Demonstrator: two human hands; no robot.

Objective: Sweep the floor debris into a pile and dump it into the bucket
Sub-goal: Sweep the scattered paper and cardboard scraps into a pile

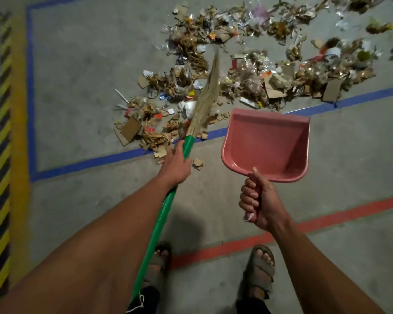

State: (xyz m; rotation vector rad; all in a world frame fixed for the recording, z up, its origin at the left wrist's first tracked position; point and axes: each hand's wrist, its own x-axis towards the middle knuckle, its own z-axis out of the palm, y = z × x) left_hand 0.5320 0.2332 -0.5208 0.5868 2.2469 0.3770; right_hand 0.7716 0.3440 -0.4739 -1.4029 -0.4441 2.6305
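Concrete floor [82,64], grey, carries the debris [225,71] as a loose, wide band of cardboard scraps, paper, foil and dry plant matter. Landmark for this report is the blue tape line [114,158] running across the floor. Nearly all debris lies on the far side of that line; a few cardboard bits straddle it or sit just on your side.

Your left hand [176,165] is wrapped around the green handle of the broom [168,200], gripping close to where the straw head begins, right at the blue line. The straw head reaches beyond the line into the near edge of the debris and is blurred.

Your right hand [258,203] is clenched round the handle of the pink dustpan [268,143], thumb laid along the top. The pan is held up off the floor, its mouth pointing away from you, overlapping the blue line; it holds nothing visible.

Red tape line [327,219] lies on your side of the blue one, just ahead of your sandals [260,270]. Yellow-and-black hazard tape [4,132] runs outside the blue line's left corner
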